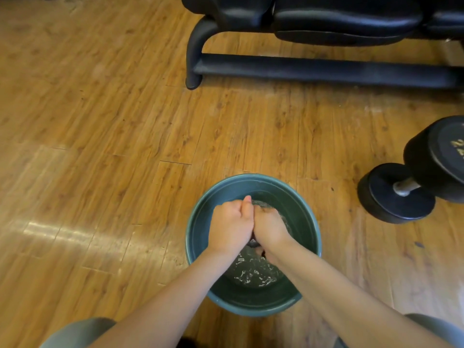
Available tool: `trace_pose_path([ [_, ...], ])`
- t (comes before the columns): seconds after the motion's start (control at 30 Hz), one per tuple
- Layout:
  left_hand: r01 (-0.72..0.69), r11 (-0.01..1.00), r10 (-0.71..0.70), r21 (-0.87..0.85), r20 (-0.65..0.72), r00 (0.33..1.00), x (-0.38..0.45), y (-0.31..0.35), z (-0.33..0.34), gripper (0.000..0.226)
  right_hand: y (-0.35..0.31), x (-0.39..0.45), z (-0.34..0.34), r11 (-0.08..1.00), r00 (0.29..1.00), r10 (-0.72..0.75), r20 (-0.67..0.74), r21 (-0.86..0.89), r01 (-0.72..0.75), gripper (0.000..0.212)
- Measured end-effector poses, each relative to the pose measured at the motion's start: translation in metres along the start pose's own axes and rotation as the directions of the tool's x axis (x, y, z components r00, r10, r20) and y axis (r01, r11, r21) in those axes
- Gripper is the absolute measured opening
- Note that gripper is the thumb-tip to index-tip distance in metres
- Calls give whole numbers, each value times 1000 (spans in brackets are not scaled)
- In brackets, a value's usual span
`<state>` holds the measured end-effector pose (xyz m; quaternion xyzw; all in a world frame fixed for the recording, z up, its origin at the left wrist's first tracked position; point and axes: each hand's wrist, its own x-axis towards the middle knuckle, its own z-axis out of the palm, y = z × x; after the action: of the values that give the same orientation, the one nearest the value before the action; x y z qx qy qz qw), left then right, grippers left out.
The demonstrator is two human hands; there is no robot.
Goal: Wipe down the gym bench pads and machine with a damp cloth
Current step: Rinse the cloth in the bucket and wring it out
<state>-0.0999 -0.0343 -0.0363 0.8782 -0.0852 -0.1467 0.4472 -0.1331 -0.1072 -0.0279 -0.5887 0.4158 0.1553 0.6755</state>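
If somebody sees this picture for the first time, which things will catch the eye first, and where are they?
First, the two hands, left hand and right hand, pressed together over the green bucket of water at bottom centre, squeezing something dark, mostly hidden. Then the black bench at the top right, and the dumbbells on the wooden floor at the right edge.

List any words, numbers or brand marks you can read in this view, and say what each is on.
Dumbbell: pale yellowish marks on the end face of the big one at the right edge, cut off by the frame and too blurred to read.
Bucket: no text visible.
Bench pads and bench frame: no text visible.
Nothing in this view can be read for certain.
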Motion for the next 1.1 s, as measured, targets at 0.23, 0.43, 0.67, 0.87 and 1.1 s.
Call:
trace_pose_path([
  [0.23,-451,835,466,316,30,884,2,-9,-7,54,-8,-15,-6,931,954,222,200,246,-268,38],
  [0.43,-642,710,680,288,-46,731,5,0,-10,49,-18,-27,-14,870,914,272,302,330,-368,52],
  [0.67,89,993,-94,84,68,993,10,18,-7,44,-15,-11,-9,968,997,57,52,243,-68,38],
  [0.87,648,708,-560,-282,336,758,-5,34,-2,39,-1,-3,-4,616,691,-719,-76,-531,582,26],
  [1.1,-408,807,439,427,28,898,-5,6,-3,58,-12,-16,-7,982,995,94,22,165,-96,36],
])
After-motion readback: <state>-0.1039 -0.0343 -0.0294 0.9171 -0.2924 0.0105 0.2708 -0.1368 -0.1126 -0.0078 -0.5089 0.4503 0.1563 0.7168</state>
